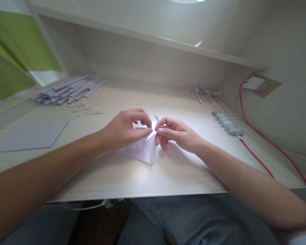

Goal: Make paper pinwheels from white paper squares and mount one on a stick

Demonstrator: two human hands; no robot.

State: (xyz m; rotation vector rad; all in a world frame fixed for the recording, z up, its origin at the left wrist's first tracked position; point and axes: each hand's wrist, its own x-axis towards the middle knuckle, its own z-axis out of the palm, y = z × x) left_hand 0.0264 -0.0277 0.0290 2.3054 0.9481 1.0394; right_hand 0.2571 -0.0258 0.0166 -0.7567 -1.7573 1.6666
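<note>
Both of my hands meet over the middle of the light wooden desk (168,177). My left hand (124,129) pinches the upper edge of a white sheet of paper (142,149) between thumb and fingers. My right hand (175,132) is closed in a pinch on the same edge of the paper, fingertips almost touching those of the left. The sheet hangs down below the hands and rests on the desk. A small grey tip shows just above my right fingers.
A pile of folded grey paper strips (68,90) lies at the back left, with small scraps (88,109) in front. A flat grey sheet (33,134) lies at the left. More folded strips (206,93) are back right. A red cable (270,146) runs along the right.
</note>
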